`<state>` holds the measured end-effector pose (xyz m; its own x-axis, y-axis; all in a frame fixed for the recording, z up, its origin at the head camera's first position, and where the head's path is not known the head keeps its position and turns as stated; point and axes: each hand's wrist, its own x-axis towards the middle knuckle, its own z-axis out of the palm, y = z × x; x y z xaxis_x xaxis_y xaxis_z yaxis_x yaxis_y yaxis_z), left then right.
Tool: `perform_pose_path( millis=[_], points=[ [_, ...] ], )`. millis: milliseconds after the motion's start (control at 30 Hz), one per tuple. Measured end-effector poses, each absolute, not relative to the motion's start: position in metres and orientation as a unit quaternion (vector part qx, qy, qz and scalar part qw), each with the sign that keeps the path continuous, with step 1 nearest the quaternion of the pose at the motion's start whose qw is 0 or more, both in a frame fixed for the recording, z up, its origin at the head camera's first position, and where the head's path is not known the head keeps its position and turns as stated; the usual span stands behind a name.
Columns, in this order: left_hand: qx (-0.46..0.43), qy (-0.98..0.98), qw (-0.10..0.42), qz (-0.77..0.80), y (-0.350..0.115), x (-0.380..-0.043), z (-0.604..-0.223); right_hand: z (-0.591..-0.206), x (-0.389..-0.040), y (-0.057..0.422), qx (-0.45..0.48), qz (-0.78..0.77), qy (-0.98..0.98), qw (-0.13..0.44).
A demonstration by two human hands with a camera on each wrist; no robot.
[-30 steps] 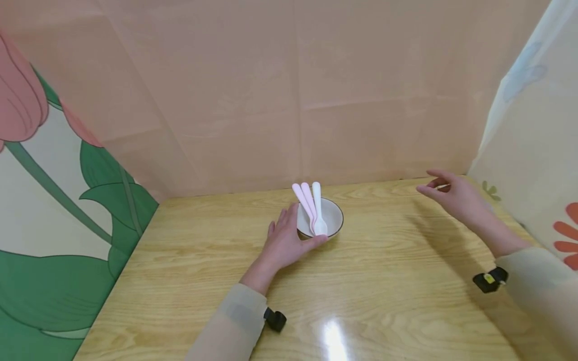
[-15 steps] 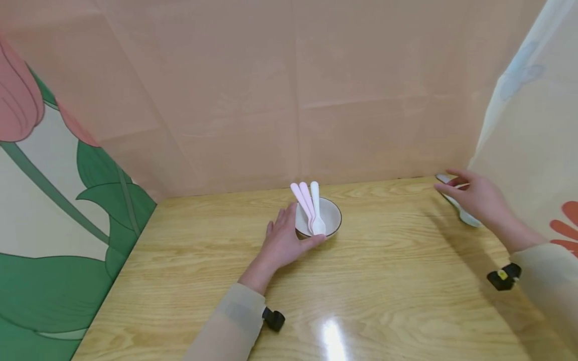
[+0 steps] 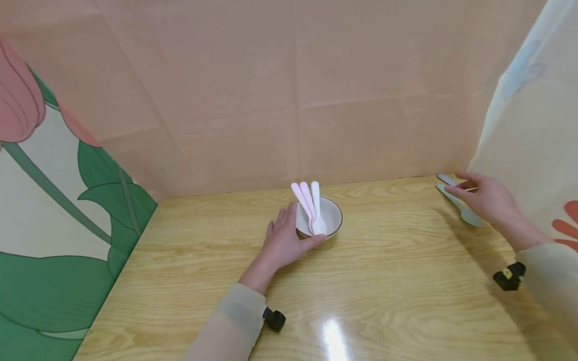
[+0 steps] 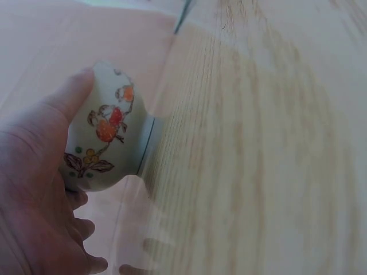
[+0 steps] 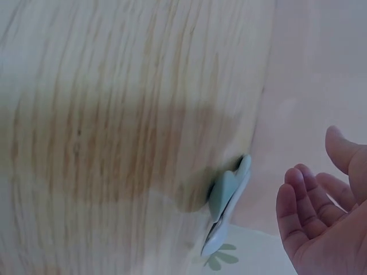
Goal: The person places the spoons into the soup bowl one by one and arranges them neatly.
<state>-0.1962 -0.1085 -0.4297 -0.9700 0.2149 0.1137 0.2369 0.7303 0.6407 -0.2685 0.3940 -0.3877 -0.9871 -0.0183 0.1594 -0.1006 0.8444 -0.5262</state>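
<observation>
My left hand (image 3: 283, 243) holds the side of a small white bowl (image 3: 331, 215) with a dark rim, thumb in front and fingers around the left. The left wrist view shows painted fruit on the bowl's outside (image 4: 109, 126). Two pink spoons (image 3: 303, 198) and a white spoon (image 3: 319, 220) lean in the bowl, handles upward. My right hand (image 3: 492, 200) hovers by a green spoon (image 3: 469, 216) and a pale grey spoon (image 3: 446, 179) at the far right of the table. Its fingers are loosely bent with nothing between them; it partly covers both spoons.
A wood-grain table (image 3: 217, 271) spans the view. Behind it hangs a pinkish-tan sheet (image 3: 235, 100). Patterned panels stand at both sides, with green leaves (image 3: 49, 286) on the left and a red flower (image 3: 566, 225) on the right.
My right hand has moved right, to the far right corner, and the green and grey spoons there have come into sight. The left hand has stayed at the bowl.
</observation>
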Motion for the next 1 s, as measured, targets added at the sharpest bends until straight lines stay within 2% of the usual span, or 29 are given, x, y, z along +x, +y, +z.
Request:
perform_pose_path(
  millis=[467, 700, 1000],
  points=[
    [-0.123, -0.93, 0.019, -0.346, -0.108, -0.196, -0.431, -0.399, -0.273, 0.413, 0.021, 0.268, -0.962, 0.051],
    [-0.12, -0.931, 0.015, -0.344, -0.108, -0.195, -0.43, -0.403, -0.273, 0.42, 0.014, 0.259, -0.966, 0.02],
    [-0.118, -0.93, 0.013, -0.347, -0.108, -0.196, -0.43, -0.412, -0.281, 0.428, 0.022, 0.25, -0.968, 0.017]
  ],
)
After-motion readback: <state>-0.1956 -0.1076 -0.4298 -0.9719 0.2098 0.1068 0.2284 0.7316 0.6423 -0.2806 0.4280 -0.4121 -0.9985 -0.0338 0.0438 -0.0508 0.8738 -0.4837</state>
